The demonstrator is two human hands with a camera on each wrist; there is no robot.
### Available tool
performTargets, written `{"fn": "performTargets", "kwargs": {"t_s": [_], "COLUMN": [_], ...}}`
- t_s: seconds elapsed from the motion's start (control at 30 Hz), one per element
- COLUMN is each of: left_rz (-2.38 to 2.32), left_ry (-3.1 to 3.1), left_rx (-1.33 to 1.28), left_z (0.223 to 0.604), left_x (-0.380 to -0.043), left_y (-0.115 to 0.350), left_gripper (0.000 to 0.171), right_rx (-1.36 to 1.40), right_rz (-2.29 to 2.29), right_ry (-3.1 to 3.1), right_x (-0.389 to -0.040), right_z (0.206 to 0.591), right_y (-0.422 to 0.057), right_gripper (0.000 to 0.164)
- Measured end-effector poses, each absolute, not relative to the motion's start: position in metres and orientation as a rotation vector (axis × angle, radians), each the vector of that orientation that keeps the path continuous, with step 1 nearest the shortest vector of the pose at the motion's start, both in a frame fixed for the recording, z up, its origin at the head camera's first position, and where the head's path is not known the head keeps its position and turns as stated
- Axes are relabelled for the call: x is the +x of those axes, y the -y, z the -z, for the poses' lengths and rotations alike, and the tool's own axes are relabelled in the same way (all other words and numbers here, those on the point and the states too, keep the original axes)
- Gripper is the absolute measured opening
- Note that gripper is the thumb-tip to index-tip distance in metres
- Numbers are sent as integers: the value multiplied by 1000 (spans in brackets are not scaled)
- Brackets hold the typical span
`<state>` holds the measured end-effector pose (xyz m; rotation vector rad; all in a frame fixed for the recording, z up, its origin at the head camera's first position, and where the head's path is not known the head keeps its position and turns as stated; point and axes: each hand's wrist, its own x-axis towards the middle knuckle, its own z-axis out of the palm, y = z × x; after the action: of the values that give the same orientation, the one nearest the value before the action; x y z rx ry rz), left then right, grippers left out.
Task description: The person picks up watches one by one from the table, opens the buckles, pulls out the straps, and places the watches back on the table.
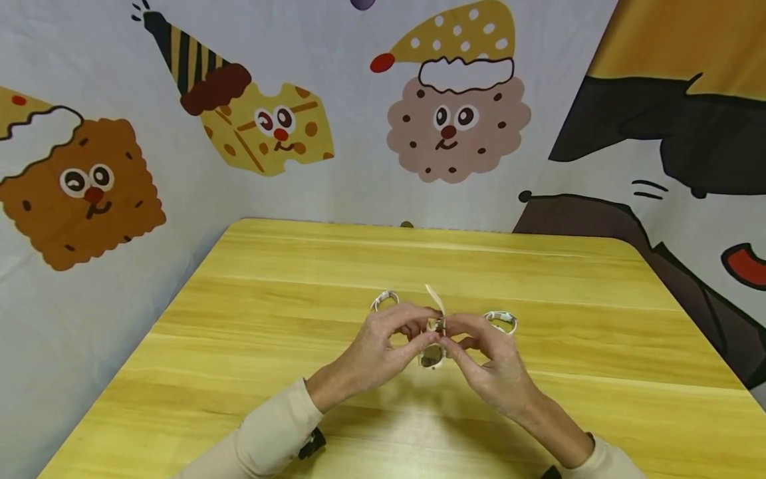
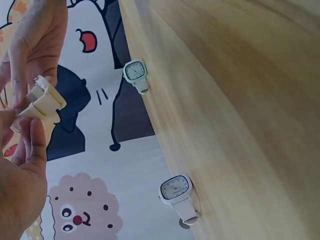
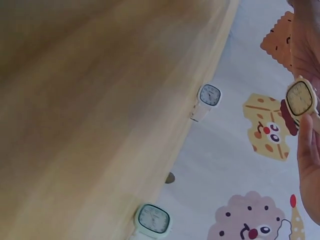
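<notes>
Above the middle of the table, a cream wristwatch [image 1: 432, 357] is held between both hands, with its face visible in the right wrist view [image 3: 300, 98]. My left hand [image 1: 383, 342] pinches the strap near the buckle. From the other side, my right hand [image 1: 493, 369] pinches the same strap with thumb and fingertips. One strap end [image 1: 436, 297] sticks up above the fingers. In the left wrist view, the looped strap [image 2: 45, 104] shows between the fingertips, which partly hide the buckle.
A white watch [image 1: 385, 300] stands on the wooden table [image 1: 287, 266] beyond my left hand. Another pale, green-tinted watch [image 1: 501, 322] stands just beyond my right hand. Behind the table hangs a cloth [image 1: 353, 193] printed with cartoon food.
</notes>
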<state>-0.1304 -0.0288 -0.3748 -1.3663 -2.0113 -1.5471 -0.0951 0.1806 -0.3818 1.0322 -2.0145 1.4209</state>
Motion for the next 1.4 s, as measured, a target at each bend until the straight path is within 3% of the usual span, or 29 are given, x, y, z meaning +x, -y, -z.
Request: {"fn": "performTargets", "kwargs": {"t_s": [0.2, 0.43, 0.6, 0.83, 1.3, 1.4], "left_rz": [1507, 1524, 1574, 1612, 1625, 1631], "left_ry": [2011, 2043, 2063, 2072, 2148, 2227], "left_rx": [-1380, -1354, -1326, -1325, -1398, -1397], "left_z": [377, 379, 379, 376, 375, 372], "left_x": [-131, -130, -127, -125, -125, -126], "left_y": [31, 33, 32, 32, 35, 35], "left_gripper": [24, 22, 21, 18, 23, 22], "right_rx": [1081, 1131, 1050, 1055, 1040, 1025], "right_rz": [-1343, -1278, -1300, -1350, -1415, -1395], "right_ry": [2083, 2160, 2171, 2104, 2117, 2140], "right_x": [-95, -93, -91, -92, -93, -93], "right_z": [378, 373, 372, 373, 372, 372], "right_y": [-180, -180, -180, -183, -185, -186], "right_gripper": [39, 37, 59, 37, 28, 34]}}
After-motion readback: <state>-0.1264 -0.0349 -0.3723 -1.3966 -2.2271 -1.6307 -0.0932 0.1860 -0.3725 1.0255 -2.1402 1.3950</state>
